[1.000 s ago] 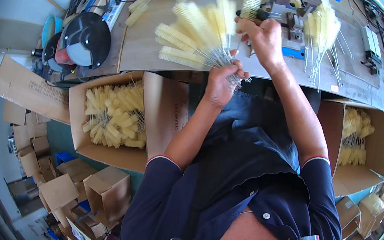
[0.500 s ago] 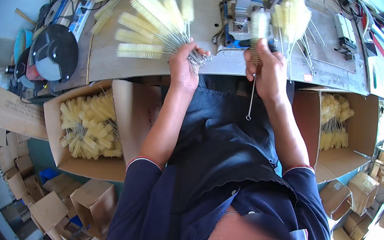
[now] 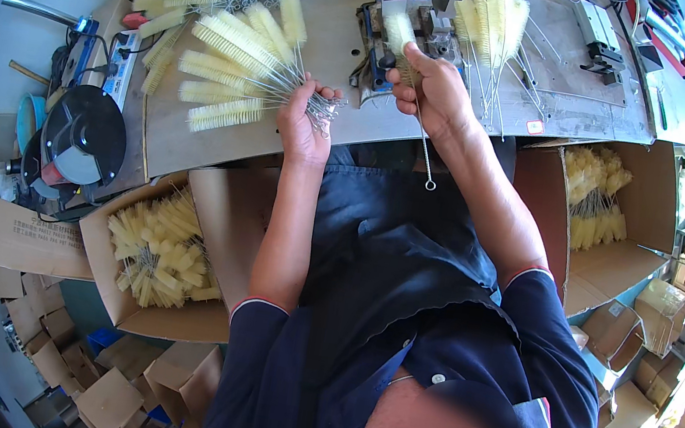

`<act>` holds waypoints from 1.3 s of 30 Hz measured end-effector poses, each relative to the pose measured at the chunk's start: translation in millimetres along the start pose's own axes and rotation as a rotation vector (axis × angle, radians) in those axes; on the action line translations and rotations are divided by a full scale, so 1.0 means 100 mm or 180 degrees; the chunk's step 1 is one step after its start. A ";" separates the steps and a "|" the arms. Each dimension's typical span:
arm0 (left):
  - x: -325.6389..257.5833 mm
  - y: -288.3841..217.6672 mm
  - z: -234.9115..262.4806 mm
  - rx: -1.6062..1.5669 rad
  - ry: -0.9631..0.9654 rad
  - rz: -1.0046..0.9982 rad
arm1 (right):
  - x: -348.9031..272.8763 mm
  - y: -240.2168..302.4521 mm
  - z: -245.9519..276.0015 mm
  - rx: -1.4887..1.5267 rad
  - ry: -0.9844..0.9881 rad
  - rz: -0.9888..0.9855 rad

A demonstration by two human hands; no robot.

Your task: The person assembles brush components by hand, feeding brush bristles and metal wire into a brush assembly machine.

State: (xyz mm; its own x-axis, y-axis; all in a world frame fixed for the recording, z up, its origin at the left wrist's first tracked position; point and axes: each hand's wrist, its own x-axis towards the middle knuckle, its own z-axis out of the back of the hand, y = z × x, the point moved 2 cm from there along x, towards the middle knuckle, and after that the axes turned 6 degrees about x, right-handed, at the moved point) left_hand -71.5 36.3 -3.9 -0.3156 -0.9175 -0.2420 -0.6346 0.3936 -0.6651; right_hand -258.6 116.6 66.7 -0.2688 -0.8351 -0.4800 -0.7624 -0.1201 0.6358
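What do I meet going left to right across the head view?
Round black guard, fanned brush bundle in the left hand, single brush in the right hand, open right-side cardboard box.

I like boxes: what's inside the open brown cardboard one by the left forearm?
The open brown cardboard box holds yellow, wire-stemmed bristle brushes; they hide its bottom.

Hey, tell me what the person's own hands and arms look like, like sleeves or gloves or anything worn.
The left hand and right hand wear no gloves, and no watch or band shows at either wrist. The left sleeve and right sleeve are short and dark navy, each edged with thin red and white trim.
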 end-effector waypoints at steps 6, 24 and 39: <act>0.00 0.00 0.00 -0.0004 0.0149 0.0019 | 0.07 0.14 0.00 0.0280 0.0103 -0.0047; -0.04 0.02 -0.02 0.0100 0.0132 -0.0124 | 0.06 -0.14 -0.09 0.0796 0.0384 -0.0667; -0.04 0.01 -0.03 0.0273 0.0087 -0.0184 | -0.24 -0.02 0.26 0.0829 0.0460 -0.0282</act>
State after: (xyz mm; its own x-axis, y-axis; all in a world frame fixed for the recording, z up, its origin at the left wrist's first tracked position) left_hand -73.0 40.9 -1.6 -0.3000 -0.9362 -0.1830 -0.5899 0.3328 -0.7357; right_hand -266.3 151.2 61.3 -0.1223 -0.8974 -0.4240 -0.9093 -0.0699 0.4102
